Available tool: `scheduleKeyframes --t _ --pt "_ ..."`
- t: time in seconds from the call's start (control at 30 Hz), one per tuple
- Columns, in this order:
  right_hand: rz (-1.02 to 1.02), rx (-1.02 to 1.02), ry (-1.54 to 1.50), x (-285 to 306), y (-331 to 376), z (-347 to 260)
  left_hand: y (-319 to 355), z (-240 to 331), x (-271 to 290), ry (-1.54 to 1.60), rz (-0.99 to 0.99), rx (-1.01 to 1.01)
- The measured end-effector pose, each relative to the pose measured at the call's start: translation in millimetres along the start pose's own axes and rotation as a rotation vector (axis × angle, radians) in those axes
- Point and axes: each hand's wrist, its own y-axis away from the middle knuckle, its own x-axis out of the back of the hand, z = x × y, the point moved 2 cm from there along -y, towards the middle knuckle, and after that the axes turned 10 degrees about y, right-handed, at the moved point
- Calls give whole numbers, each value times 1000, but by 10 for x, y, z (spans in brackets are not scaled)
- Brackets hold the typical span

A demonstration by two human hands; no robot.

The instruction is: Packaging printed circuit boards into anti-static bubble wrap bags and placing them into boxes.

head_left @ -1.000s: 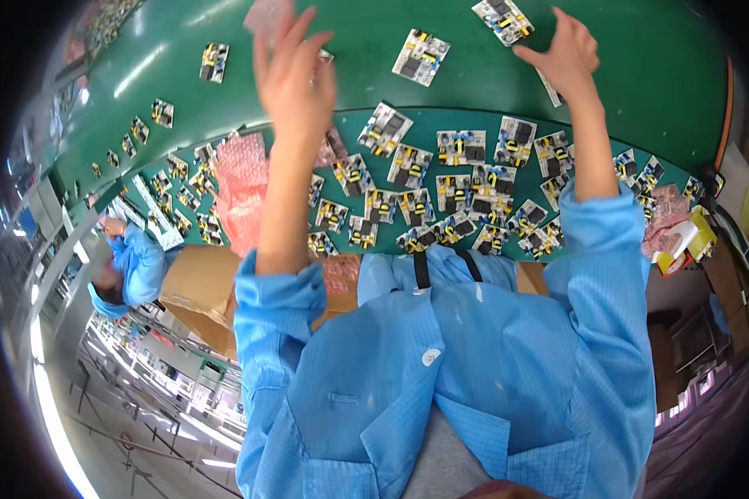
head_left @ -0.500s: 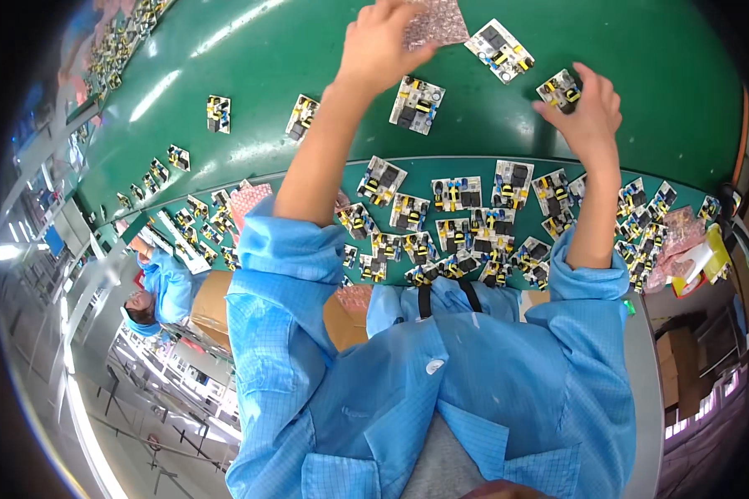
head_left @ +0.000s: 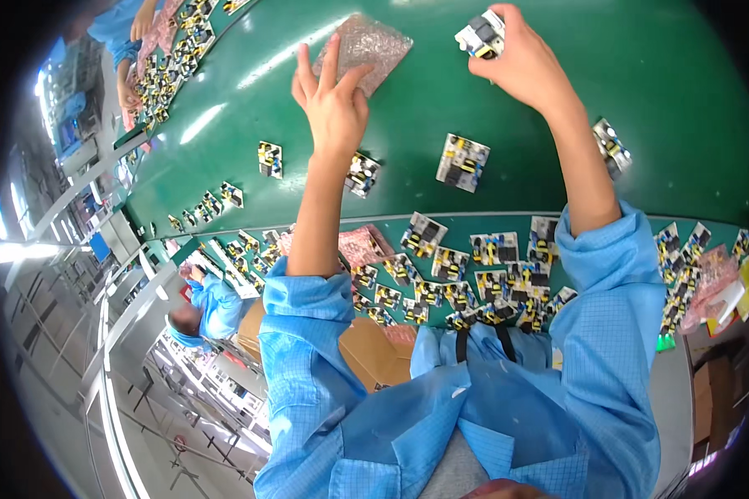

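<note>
Spread beneath everything, a green tabletop, carrying a pinkish bubble-wrap bag. Well to the bag's near side, a brown cardboard box, partly hidden. Also nearer than the bag, mostly to its right, crowded rows of circuit boards, with any print too small to read. Well left of the bag, a co-worker's hand beside a further heap of boards. At the bag's near-left edge, the left hand, grip wide, fingers spread over the wrap; impossible to tell whether touching. Right of the bag, the right hand, grip narrowed on a white circuit board. Changed since half a second ago: a leftward shift of bag and left hand relative to the loose boards nearby, and a hold on that white board, seen earlier lying free just beside the bag.
</note>
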Motion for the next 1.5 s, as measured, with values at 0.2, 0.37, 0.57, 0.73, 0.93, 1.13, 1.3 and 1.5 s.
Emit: scheduleKeyframes --t 0.2,0.37,0.57,0.73,0.93,1.13,1.3,1.5 --pt "42 37 -120 -281 -344 49 -73 -230 -208 229 200 294" --pt "-18 6 -134 -304 -350 230 -279 -550 -171 355 -142 828" --pt "-76 15 -66 -265 -241 170 -294 -117 15 154 208 90" --pt "91 219 217 -295 -52 -112 25 2 -323 157 3 58" --pt "62 57 142 -343 -43 17 -89 29 -30 699 15 332" --pt "-11 2 -265 -323 -50 308 -423 -130 44 343 -89 252" --pt "-111 -46 -275 -342 -13 341 -253 -57 -171 439 -7 177" --pt "22 -98 -289 -313 6 294 -354 132 -612 362 74 235"
